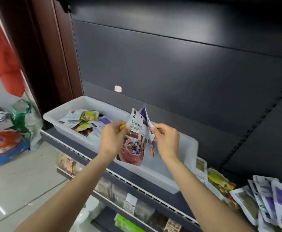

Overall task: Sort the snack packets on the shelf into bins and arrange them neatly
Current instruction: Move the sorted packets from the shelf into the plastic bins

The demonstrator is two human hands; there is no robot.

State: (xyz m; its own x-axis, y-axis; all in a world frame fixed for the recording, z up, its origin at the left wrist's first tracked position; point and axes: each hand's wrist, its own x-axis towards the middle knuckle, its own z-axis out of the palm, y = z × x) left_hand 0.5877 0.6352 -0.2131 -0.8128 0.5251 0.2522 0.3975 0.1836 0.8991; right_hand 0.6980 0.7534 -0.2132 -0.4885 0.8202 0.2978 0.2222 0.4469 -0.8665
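Our left hand (113, 135) and right hand (166, 137) both pinch 1 fan of glossy printed snack packets (136, 139) above the translucent white plastic bin (189, 148) at the shelf's front edge.

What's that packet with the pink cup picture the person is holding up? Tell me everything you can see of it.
The front packet is a flat, glossy pouch, white at the top with dark printed characters, and a picture below of a pink cup filled with small blue and brown pieces. It hangs roughly upright over the white bin, its top tilted away. The left hand pinches its left edge. Behind it sit more packets, one purple-topped, pinched by the right hand.
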